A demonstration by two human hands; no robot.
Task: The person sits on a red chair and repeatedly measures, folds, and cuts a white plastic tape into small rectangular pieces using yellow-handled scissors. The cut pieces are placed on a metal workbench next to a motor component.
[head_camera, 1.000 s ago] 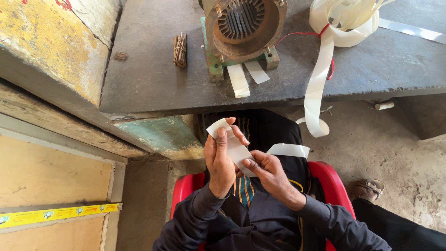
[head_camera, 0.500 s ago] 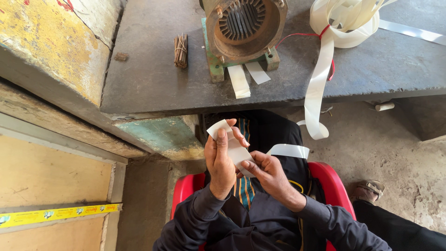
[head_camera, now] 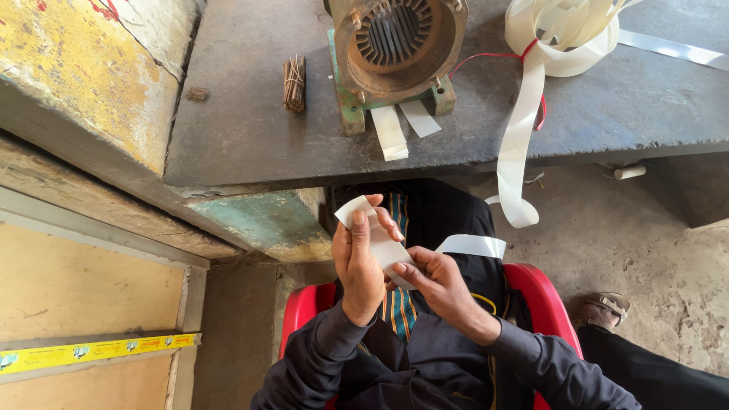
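- The grey bench (head_camera: pixel 250 129) carries a rusty motor shell (head_camera: pixel 395 45) and a coil of white strip (head_camera: pixel 562 38).
- A red chair (head_camera: pixel 543 296) sits below it.
- The left hand (head_camera: pixel 361 262) and right hand (head_camera: pixel 437 281) together pinch a white paper strip (head_camera: pixel 380 243), held between them over the lap.
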